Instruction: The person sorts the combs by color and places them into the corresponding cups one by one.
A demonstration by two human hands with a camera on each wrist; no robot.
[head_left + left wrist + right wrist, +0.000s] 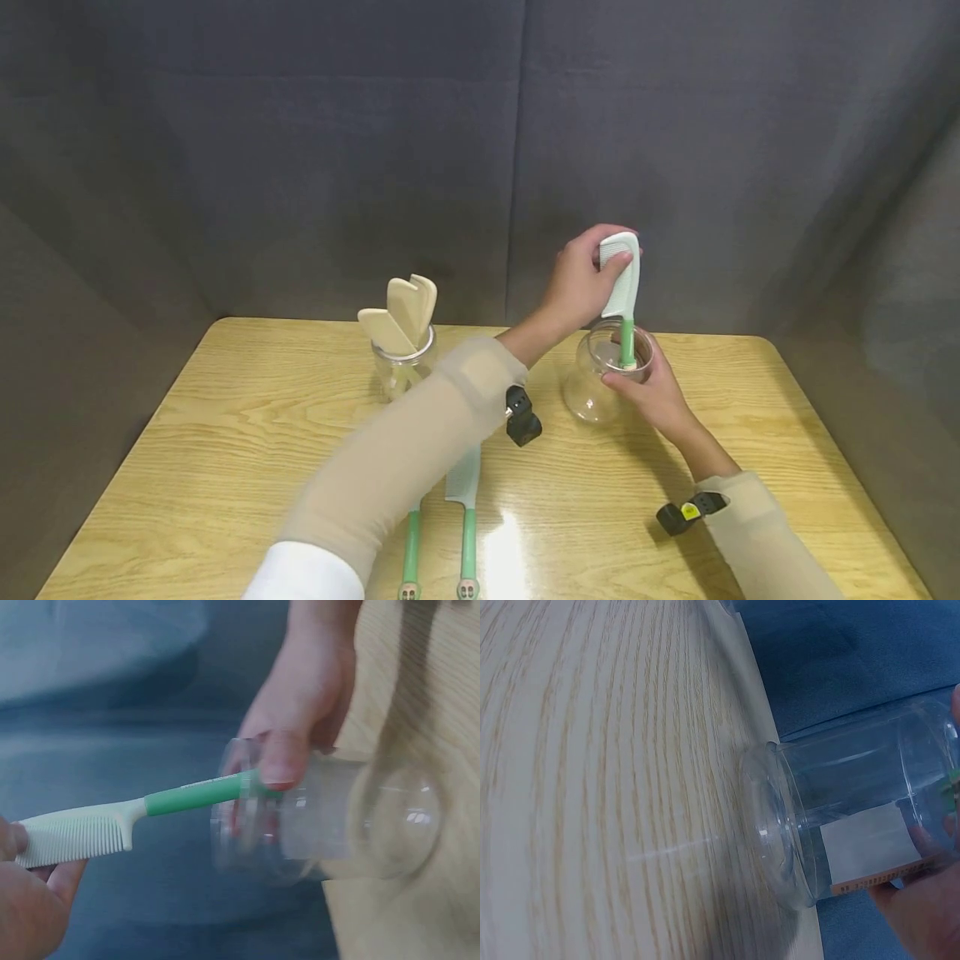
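My left hand (583, 282) pinches the toothed white end of a green-handled comb (623, 287) held upright, its handle tip dipping into the mouth of a clear jar (597, 377). My right hand (651, 392) grips that jar near its rim on the table. In the left wrist view the comb (127, 819) enters the jar's mouth (247, 817) beside the right thumb (283, 757). The right wrist view shows the jar (840, 817) standing on the wood, with the right hand's fingers (922, 915) behind it.
A second clear jar (403, 367) with several beige combs stands at the left of centre. Two more green-handled combs (465, 517) lie near the front edge of the wooden table (225, 433), partly under my left sleeve. Grey fabric walls enclose the table.
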